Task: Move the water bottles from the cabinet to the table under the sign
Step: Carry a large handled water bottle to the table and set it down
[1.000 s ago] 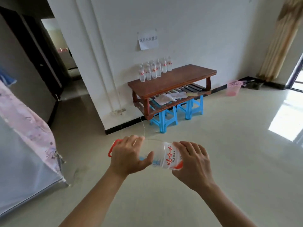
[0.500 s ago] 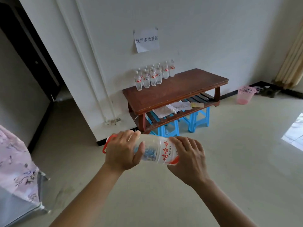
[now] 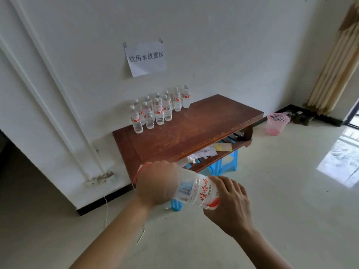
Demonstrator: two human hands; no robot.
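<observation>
Large water bottle (image 3: 196, 189) sideways in left hand (image 3: 157, 183) and right hand (image 3: 231, 202); wooden table (image 3: 194, 131) beyond, under sign (image 3: 145, 58)

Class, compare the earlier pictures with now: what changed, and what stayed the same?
The person has walked closer to the table and sign; the flowered cloth has left view. The left hand and right hand still hold the big bottle sideways; small bottles unmoved.

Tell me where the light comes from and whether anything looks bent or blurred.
Head view: daylight enters from the right, making a glare patch on the floor; the wide-angle lens slants the curtain; the sign reads sharply.
</observation>
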